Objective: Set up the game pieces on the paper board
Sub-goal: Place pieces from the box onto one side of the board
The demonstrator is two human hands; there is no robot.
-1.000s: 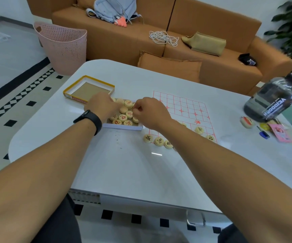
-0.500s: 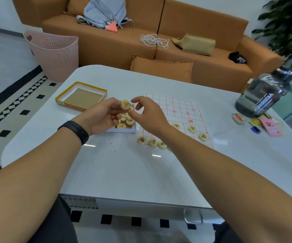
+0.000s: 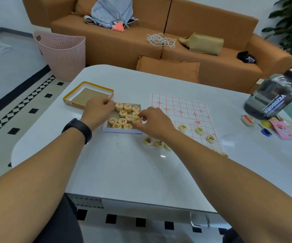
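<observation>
With the left hand (image 3: pixel 98 109) resting curled on the tray (image 3: pixel 122 129) at nine o'clock, the right hand (image 3: pixel 153 121) should lift its pinched xiangqi piece (image 3: pixel 136 119) straight up, then carry it toward three o'clock onto the paper board (image 3: pixel 180 106).

The dark water jug (image 3: pixel 275 95) bore the white brand word "VEIDOORN" down its side. Left of the jug, the paper board (image 3: pixel 182 109) carried a red printed grid and 1 red character near its middle, too small to read. The round game pieces (image 3: pixel 126 115) in the white tray (image 3: pixel 120 130), further left of the jug, showed red characters, blurred beyond sure reading.
</observation>
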